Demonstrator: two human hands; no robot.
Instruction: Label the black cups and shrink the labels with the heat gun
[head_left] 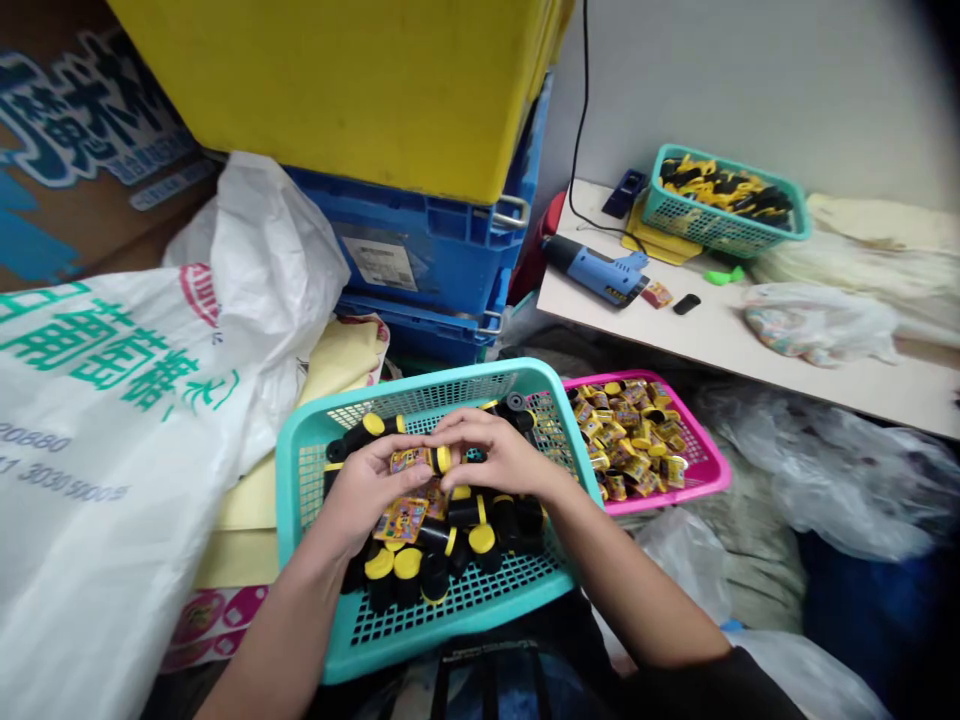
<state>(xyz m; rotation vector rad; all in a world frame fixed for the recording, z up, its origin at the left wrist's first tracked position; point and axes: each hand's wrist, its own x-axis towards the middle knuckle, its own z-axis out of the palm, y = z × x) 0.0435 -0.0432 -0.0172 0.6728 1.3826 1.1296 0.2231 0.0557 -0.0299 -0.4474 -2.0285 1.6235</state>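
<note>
Your left hand [360, 495] holds a small container [409, 459] in a printed wrap, its yellow cap [444, 460] pointing right. Your right hand [495, 450] curves around the capped end; whether it grips there, I cannot tell. The container is above the turquoise basket [288, 480], over black containers [433, 578] and printed labels [401, 519]. The pink basket [709, 468] of wrapped pieces sits just right; a heat gun [600, 272] lies on the far-right counter [697, 345].

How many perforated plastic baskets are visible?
3: a foreground teal basket, a pink basket to its right, and a smaller teal basket on the white table. Others may be hidden.
</note>
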